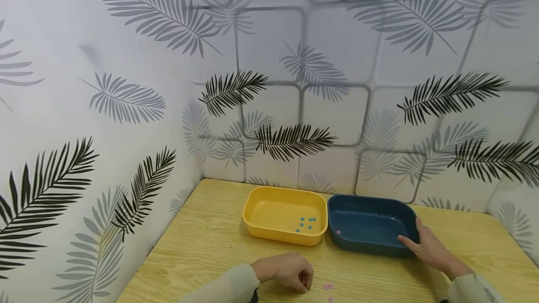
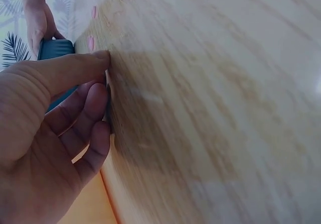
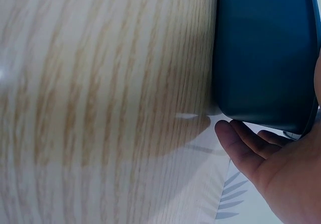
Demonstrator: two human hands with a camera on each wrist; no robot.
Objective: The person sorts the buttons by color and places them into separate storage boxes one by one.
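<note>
From where I stand, the person's left hand (image 1: 290, 272) points down, thumb (image 2: 70, 72) outstretched, fingers (image 2: 94, 103) curled; whether they pinch anything is hidden. The right hand (image 1: 431, 249) reaches farther forward, thumb spread from its fingers. Pale sleeves (image 1: 230, 286) cover both forearms.

Three views of one bench (image 1: 202, 237): one from my head, one from each wrist.
From my head, the farthest view looks forward and down over the bench, both grips and both trays to the leaf-patterned wall (image 1: 273, 111). My left wrist's camera sits low and close behind my left grip (image 1: 288, 271), sideways-on, looking across the bench surface toward my right grip (image 1: 431, 249). My right wrist's camera, also close and sideways-on, faces the blue tray's (image 1: 366, 248) outer side, bench at picture left. All three share my right grip and the blue tray; head and left wrist also share my left grip, the yellow tray (image 1: 282, 236) and pink rings (image 1: 328, 286).
</note>
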